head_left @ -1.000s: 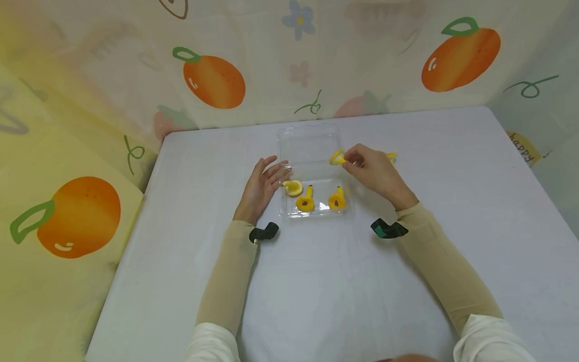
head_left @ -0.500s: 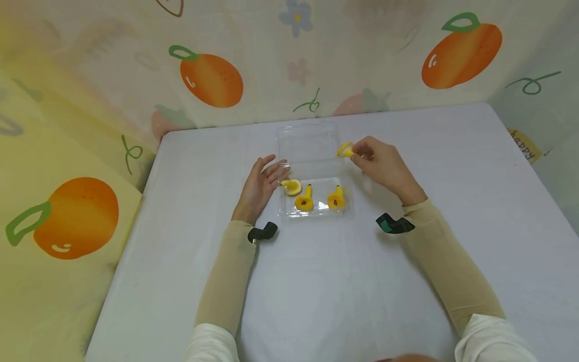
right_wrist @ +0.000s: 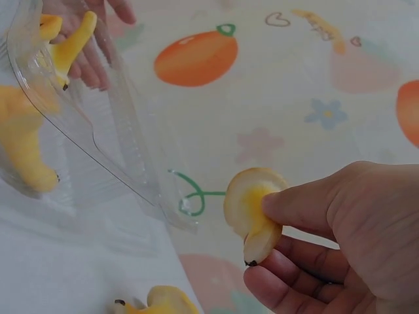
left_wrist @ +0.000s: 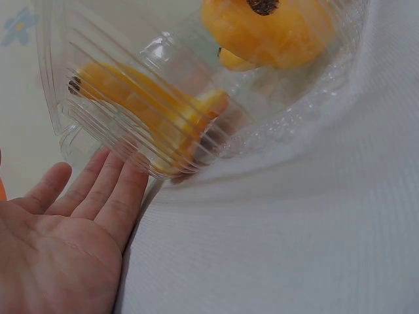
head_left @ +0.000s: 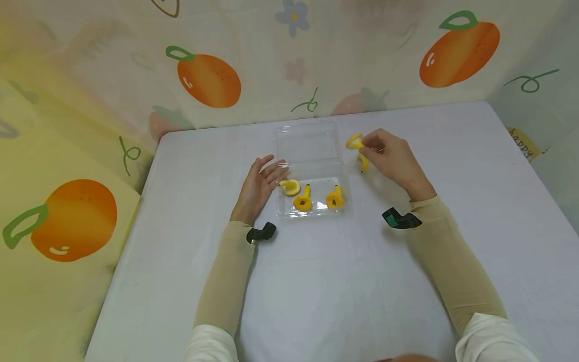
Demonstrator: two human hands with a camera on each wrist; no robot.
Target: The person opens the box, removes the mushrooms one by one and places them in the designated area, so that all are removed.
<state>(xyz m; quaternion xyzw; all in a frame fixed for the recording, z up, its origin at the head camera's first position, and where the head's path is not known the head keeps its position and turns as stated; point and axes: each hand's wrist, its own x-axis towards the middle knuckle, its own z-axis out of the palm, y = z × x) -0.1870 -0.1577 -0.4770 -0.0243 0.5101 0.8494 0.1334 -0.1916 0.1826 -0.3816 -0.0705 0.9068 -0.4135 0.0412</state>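
Note:
My right hand [head_left: 392, 156] is raised at the right of a clear hinged plastic box [head_left: 313, 216]. Between thumb and fingers it pinches a yellow mushroom [right_wrist: 256, 203], which has a pale cap and a curved stem with a dark tip. Several more like it lie in the box's near half: one yellow mushroom [head_left: 290, 187] at the left, another [head_left: 303, 202] beside it, and a third [head_left: 334, 199] at the right. With fingers extended, my left hand [head_left: 256, 192] rests palm up, its fingertips at the box's left wall [left_wrist: 141, 147].
A further yellow mushroom [head_left: 364, 163] lies on the white-covered table [head_left: 312, 281], between the box and my right hand. The box's lid [head_left: 307, 143] lies folded back toward the rear. A fruit-printed cloth [head_left: 262, 60] hangs behind the table.
My right hand has moved right and away from me with the mushroom, off the lid, uncovering the one on the table. My left hand stays at the box's side.

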